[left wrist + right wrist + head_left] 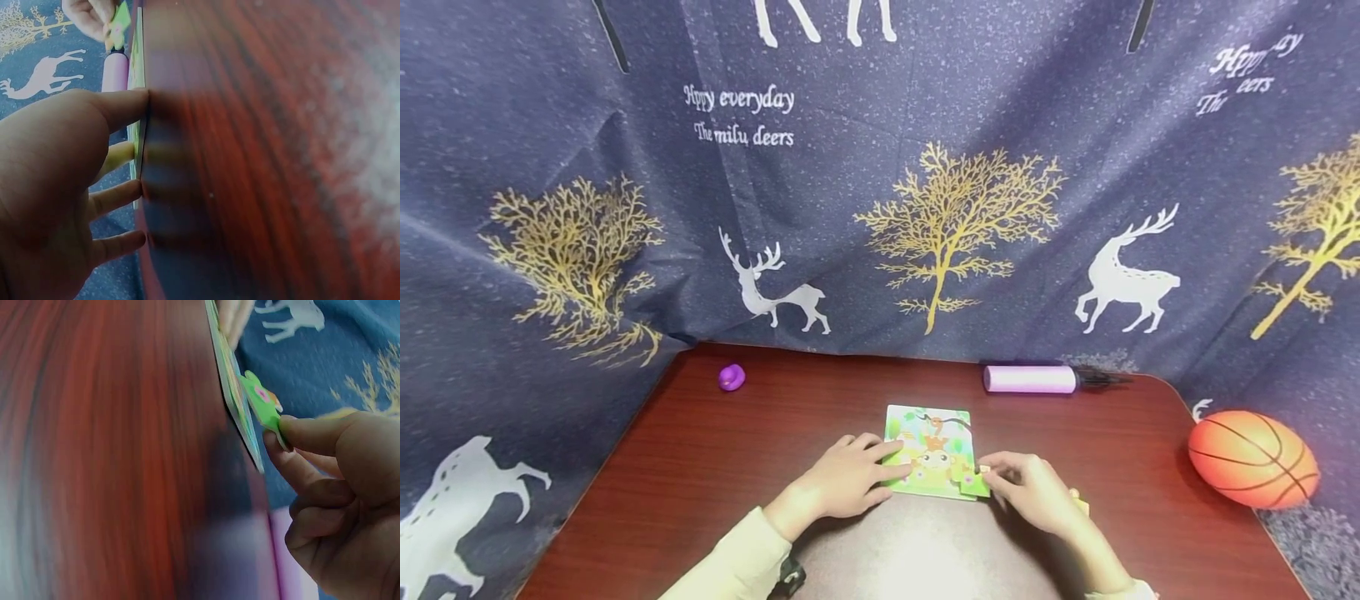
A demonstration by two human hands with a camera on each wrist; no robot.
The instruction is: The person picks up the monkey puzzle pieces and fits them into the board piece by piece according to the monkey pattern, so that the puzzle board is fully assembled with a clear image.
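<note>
A flat picture puzzle (pixel 934 477) with a monkey on it lies on the table. My left hand (pixel 848 477) rests at its left side with fingers spread, some tips over the board; in the left wrist view the straight fingers (pixel 115 199) lie along its edge. My right hand (pixel 1032 490) pinches a green puzzle piece (pixel 262 407) with a pink flower between thumb and index finger. The piece is held tilted over the board's lower right corner, as the right wrist view shows.
A purple rubber duck (pixel 732 377) sits at the far left of the table (pixel 715 467). A pink hand pump (pixel 1030 379) lies along the back right. An orange basketball-patterned ball (pixel 1253 459) is at the right edge. A yellow piece (pixel 1079 502) shows partly behind my right wrist.
</note>
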